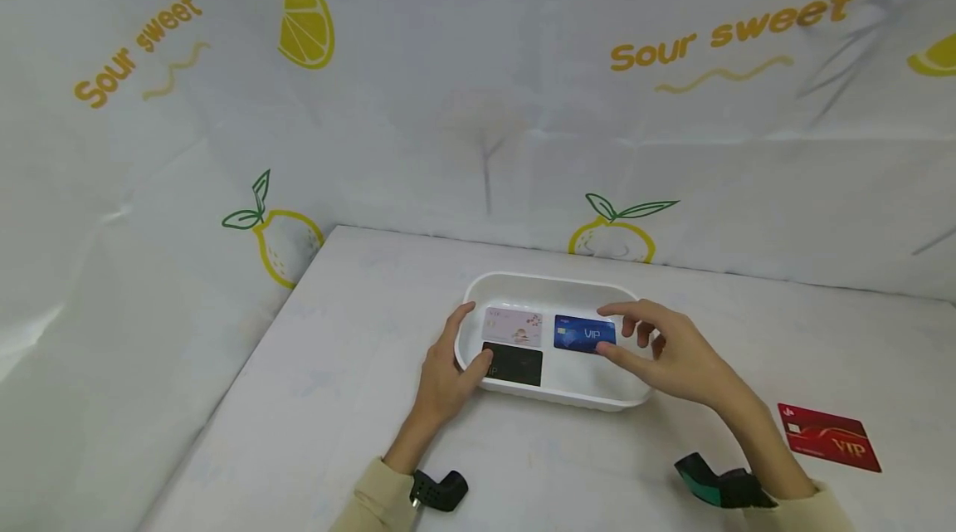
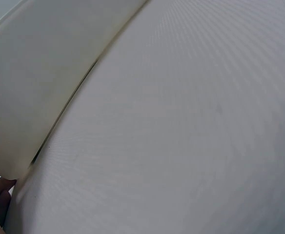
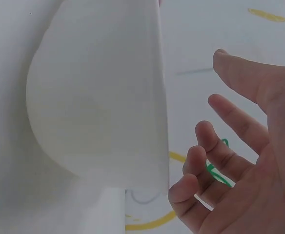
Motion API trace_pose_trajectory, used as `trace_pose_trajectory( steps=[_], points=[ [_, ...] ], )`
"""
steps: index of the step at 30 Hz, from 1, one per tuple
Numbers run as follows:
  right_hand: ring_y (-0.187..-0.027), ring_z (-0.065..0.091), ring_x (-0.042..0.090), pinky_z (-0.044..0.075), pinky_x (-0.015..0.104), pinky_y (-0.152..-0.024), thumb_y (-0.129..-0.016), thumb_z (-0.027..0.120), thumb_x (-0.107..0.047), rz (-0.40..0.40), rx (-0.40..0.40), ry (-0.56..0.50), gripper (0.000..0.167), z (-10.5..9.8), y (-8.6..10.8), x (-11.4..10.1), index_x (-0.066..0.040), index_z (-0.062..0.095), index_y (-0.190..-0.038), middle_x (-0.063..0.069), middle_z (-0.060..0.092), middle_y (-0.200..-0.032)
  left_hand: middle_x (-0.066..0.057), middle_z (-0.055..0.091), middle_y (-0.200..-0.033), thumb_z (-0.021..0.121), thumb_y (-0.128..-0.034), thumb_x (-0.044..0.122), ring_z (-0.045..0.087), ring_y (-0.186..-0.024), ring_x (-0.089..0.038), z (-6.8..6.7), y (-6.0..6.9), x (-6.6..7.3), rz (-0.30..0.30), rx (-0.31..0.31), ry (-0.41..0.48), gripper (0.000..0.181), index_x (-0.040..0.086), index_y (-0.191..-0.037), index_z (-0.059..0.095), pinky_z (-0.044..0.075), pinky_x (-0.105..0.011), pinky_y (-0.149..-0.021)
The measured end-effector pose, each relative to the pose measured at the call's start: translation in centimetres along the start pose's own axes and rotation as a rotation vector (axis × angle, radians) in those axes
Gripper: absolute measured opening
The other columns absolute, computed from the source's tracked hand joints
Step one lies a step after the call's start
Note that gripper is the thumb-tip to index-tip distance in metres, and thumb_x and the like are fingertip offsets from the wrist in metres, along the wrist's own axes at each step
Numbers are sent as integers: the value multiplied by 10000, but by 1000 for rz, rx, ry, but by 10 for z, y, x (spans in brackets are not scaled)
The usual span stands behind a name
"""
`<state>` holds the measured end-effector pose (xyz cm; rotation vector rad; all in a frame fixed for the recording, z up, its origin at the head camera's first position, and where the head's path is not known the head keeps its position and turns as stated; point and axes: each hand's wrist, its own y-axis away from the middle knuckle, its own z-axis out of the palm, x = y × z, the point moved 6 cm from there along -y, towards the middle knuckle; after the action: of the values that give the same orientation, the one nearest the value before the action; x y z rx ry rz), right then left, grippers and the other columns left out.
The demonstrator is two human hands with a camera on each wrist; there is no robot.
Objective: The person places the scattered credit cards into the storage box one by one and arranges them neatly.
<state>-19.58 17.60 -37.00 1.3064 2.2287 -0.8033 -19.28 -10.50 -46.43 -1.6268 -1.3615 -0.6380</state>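
A white plastic tray (image 1: pixel 590 389) sits on the table with three cards in it. A pink card (image 1: pixel 512 326) lies at its left, above a black card (image 1: pixel 515 364); a blue VIP card (image 1: pixel 575 333) lies to their right. My left hand (image 1: pixel 442 378) grips the tray's left end, thumb over the rim at the black card. Over the tray's right side, my right hand (image 1: pixel 665 349) hovers by the blue card, its thumb and index finger apart. In the right wrist view, its relaxed fingers (image 3: pixel 207 135) hold nothing beside the tray wall (image 3: pixel 98 97).
A red VIP card (image 1: pixel 829 437) lies on the white table (image 1: pixel 314 416), to the right of the tray and beside my right forearm. Behind the table hangs a white sheet (image 1: pixel 448 34) printed with lemons and lettering.
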Motion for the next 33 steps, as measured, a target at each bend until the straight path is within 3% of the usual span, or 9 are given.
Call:
trace_pose_trajectory(
  steps=[17,33],
  points=[
    [-714,506,61,381,222,-542,-816,839,-157,84,68,62,424,-29,37,45,-146,706,-1219,15,564,-895,-157,667,-1374,606,-858,316,679,-1132,-252,-2,0,1,-14,-3,-6,675,241,-1512,456,552,-463,-901],
    [-793,549,-7,400,228,-587,-876,796,-195,232,13,90,425,-60,86,97,-162,667,-1280,-73,571,-987,-141,659,-1392,609,-855,320,671,-1162,-250,0,0,-1,-8,2,0,679,245,-1512,458,546,-472,-915]
  ],
)
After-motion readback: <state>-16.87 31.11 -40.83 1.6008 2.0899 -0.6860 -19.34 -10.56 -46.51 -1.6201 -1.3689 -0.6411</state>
